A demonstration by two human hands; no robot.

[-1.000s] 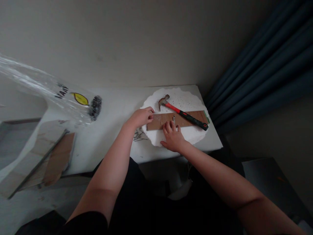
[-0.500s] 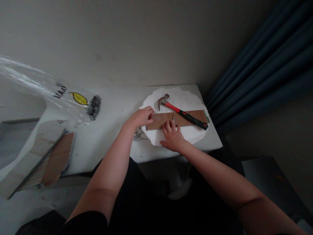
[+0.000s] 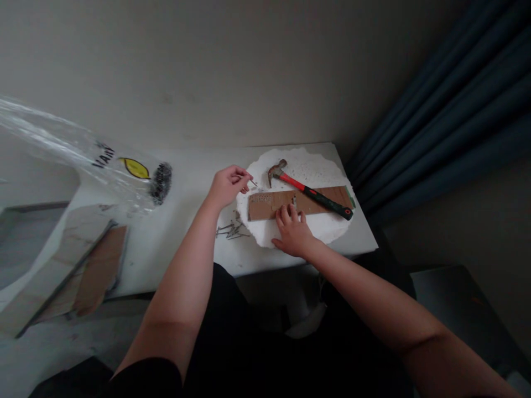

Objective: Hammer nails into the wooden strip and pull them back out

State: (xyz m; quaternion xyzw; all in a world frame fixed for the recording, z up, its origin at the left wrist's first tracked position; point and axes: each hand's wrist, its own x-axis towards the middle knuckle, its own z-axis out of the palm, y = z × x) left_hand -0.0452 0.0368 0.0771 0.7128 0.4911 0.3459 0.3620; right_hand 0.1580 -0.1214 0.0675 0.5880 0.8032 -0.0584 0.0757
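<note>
Pinched between the thumb and fingers of my left hand [image 3: 230, 184] is a thin nail [image 3: 254, 183], its tip pointing right, just off the far left corner of a brown wooden board [image 3: 263, 208]. My right hand [image 3: 293, 232] lies with fingers spread on the board's near edge, by a small metal-looking piece [image 3: 294, 200] I cannot make out. Across the board's right part rests a claw hammer [image 3: 305, 189] with a red and black handle, its head on the white ragged-edged sheet [image 3: 317, 161] underneath. Several loose nails [image 3: 232, 229] lie left of the board.
A clear plastic bag [image 3: 108, 166] with a yellow leaf print and a dark mass of small pieces at its end sits at the left of the white table [image 3: 178, 232]. Wooden boards [image 3: 102, 271] overhang its front left. A dark blue curtain [image 3: 440, 110] hangs at right.
My left hand has moved up and left, off the board's left end, and the nail in it now shows. More of the loose nails is uncovered. My right hand and the hammer have stayed put.
</note>
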